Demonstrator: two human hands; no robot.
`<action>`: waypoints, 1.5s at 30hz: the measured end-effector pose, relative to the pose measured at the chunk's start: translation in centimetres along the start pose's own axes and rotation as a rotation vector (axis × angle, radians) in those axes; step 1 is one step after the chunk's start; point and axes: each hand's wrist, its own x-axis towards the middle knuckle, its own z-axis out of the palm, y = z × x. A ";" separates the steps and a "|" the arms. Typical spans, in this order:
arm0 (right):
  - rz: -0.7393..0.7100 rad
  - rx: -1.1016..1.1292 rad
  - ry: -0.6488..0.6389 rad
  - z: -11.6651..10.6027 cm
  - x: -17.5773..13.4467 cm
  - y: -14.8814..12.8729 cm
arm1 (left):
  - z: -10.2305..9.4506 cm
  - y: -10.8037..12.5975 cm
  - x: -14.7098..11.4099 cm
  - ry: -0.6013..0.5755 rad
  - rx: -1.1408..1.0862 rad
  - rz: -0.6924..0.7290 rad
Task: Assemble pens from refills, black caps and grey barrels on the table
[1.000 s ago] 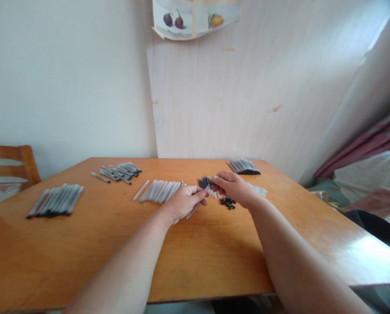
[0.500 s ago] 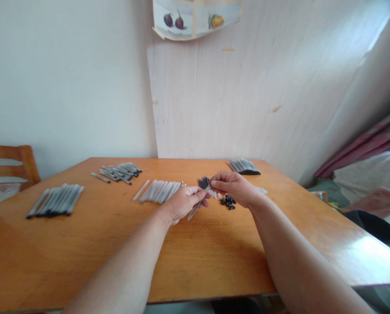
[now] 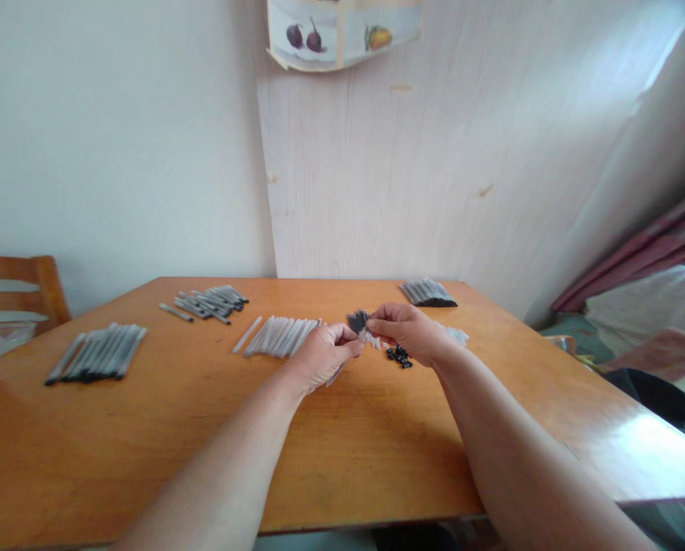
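Observation:
My left hand [image 3: 324, 356] is closed around a slim translucent pen [image 3: 334, 376], whose lower end shows beneath the palm while the rest is hidden. Just to its right, my right hand [image 3: 406, 329] pinches thumb and forefinger together near the pen's upper end. What sits in that pinch is too small to make out. Behind the fingertips lies a bunch of dark thin pieces [image 3: 356, 320]. Small black plugs [image 3: 400, 357] are heaped below my right hand. Beside my left hand are whitish translucent tubes [image 3: 282, 337] in a row.
Grey pens with black ends [image 3: 98, 353] lie at the left of the wooden table [image 3: 342, 459]. More such pens [image 3: 211, 301] are at the back left, and a stack [image 3: 428, 293] at the back right. Small clear pieces [image 3: 457, 334] lie past my right wrist. A chair [image 3: 49, 291] stands left.
My left hand has turned, so the pen is now mostly covered by it. Right fingertips have shifted slightly left and remain close to the left hand.

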 end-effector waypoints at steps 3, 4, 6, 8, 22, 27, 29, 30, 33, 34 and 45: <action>0.004 0.009 0.017 0.1 0.1 0.0 | 0.0 0.4 -0.1 -0.001 -0.011 -0.002; 0.003 0.017 0.023 0.1 0.1 0.0 | 0.0 0.5 -0.2 -0.012 -0.019 -0.011; -0.011 0.037 0.037 -0.1 0.2 0.1 | -0.1 0.8 -0.4 -0.054 -0.040 -0.049; -0.033 0.058 0.064 -0.3 0.2 0.2 | -0.2 0.8 -0.5 -0.106 -0.071 -0.099; -0.009 0.165 0.067 -0.8 0.2 0.6 | 0.2 0.3 -0.5 -0.085 -0.018 -0.072; 0.015 0.144 0.073 -0.7 0.2 0.6 | 0.3 0.0 -0.3 -0.056 0.023 -0.037; 0.023 0.138 0.071 -0.7 0.2 0.6 | 0.3 0.1 -0.3 -0.045 0.034 -0.034; 0.026 0.134 0.069 -0.7 0.2 0.6 | 0.4 0.1 -0.3 -0.039 0.042 -0.036; 0.025 0.128 0.069 -0.6 0.3 0.8 | 0.4 0.1 -0.3 -0.021 0.061 -0.046; 0.022 0.131 0.069 -0.6 0.3 0.8 | 0.4 0.1 -0.3 -0.020 0.064 -0.045; 0.025 0.121 0.087 -0.3 0.2 0.3 | 0.5 -0.1 -0.1 -0.005 0.085 -0.016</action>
